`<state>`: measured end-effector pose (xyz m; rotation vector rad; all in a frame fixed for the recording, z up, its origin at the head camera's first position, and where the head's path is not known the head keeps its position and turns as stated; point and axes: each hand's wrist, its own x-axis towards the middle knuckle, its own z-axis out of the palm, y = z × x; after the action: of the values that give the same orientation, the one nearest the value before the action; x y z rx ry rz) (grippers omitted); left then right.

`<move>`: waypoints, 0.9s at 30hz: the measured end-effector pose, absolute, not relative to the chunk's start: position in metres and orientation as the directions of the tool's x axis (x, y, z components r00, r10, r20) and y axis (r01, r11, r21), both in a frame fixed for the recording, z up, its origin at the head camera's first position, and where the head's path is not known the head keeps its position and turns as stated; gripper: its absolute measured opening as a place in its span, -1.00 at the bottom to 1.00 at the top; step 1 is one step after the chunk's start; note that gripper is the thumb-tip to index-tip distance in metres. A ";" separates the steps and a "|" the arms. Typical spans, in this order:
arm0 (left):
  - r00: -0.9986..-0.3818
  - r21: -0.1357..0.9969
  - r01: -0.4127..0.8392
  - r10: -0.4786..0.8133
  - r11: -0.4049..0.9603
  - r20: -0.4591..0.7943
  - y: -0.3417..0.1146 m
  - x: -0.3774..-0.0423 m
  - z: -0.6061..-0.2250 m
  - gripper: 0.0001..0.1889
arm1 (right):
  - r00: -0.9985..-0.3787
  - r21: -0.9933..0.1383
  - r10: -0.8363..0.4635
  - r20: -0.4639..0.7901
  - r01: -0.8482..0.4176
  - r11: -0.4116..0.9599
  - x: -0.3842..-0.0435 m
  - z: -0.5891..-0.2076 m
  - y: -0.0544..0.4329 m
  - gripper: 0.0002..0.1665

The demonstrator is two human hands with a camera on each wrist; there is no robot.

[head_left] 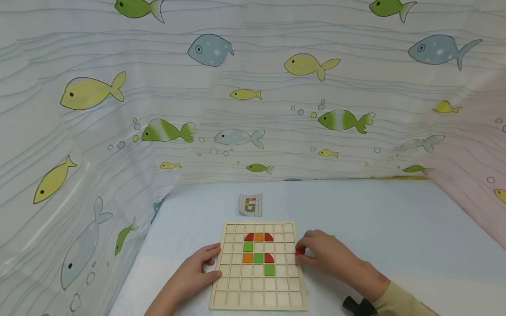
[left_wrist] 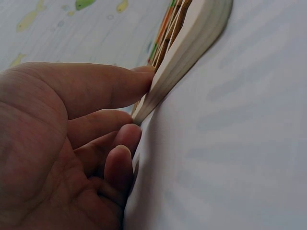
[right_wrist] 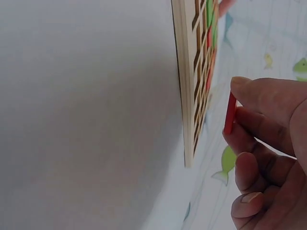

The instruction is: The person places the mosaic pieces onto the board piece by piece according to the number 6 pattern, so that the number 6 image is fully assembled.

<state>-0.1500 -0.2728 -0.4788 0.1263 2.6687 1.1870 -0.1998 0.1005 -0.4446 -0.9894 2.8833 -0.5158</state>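
Note:
My right hand (head_left: 330, 252) pinches a small red tile (right_wrist: 230, 113) between thumb and fingertips, beside the right edge of a wooden grid board (head_left: 237, 283). The tile is seen edge-on in the right wrist view, so its outline cannot be told. My left hand (head_left: 193, 270) rests its thumb and forefinger against the board's left edge, the other fingers bent below. In the grid sit red quarter-round tiles (head_left: 269, 237), orange square tiles (head_left: 247, 258) and green square tiles (head_left: 269, 270), several in all.
Behind the board lies a small pattern card (head_left: 251, 205) showing coloured shapes on a grid. A bit of green (head_left: 332, 236) shows past my right hand. A black object (head_left: 359, 306) is by the right wrist. Fish-printed sheeting (head_left: 272, 145) closes off the back and sides.

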 end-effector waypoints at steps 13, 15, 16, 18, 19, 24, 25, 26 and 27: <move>-0.975 0.748 -0.018 0.155 0.664 -0.161 -0.274 -0.149 -0.477 -0.27 | -0.760 -0.420 -0.649 0.008 -0.592 0.688 -0.180 -0.448 0.078 -0.83; -0.975 0.747 -0.021 0.151 0.665 -0.161 -0.273 -0.149 -0.477 -0.26 | -0.754 -0.426 -0.657 0.005 -0.596 0.681 -0.179 -0.449 0.073 -0.83; -0.975 0.745 -0.019 0.151 0.666 -0.160 -0.273 -0.149 -0.477 -0.26 | -0.750 -0.427 -0.661 0.005 -0.599 0.677 -0.178 -0.449 0.071 -0.83; -0.975 0.745 -0.016 0.154 0.666 -0.158 -0.274 -0.149 -0.477 -0.26 | -0.739 -0.424 -0.673 0.009 -0.612 0.667 -0.176 -0.450 0.068 -0.82; -0.975 0.746 -0.015 0.154 0.666 -0.158 -0.274 -0.149 -0.478 -0.26 | -0.732 -0.418 -0.681 0.012 -0.622 0.662 -0.176 -0.451 0.066 -0.82; -0.975 0.753 -0.013 0.157 0.658 -0.154 -0.273 -0.149 -0.479 -0.26 | -0.708 -0.392 -0.707 0.001 -0.650 0.651 -0.173 -0.452 0.059 -0.85; -0.975 0.752 -0.012 0.157 0.659 -0.154 -0.273 -0.150 -0.479 -0.26 | -0.702 -0.390 -0.712 -0.003 -0.655 0.647 -0.172 -0.452 0.058 -0.86; -0.975 0.752 -0.011 0.158 0.659 -0.153 -0.273 -0.150 -0.479 -0.26 | -0.698 -0.390 -0.716 -0.007 -0.657 0.645 -0.172 -0.452 0.057 -0.86; -0.976 0.756 -0.010 0.159 0.655 -0.151 -0.273 -0.150 -0.479 -0.26 | -0.694 -0.390 -0.720 -0.011 -0.660 0.642 -0.171 -0.452 0.056 -0.87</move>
<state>-0.1497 -0.2727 -0.4785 0.1215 2.6679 1.2207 -0.1708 0.0556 -0.4517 -1.1412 2.6948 -0.5407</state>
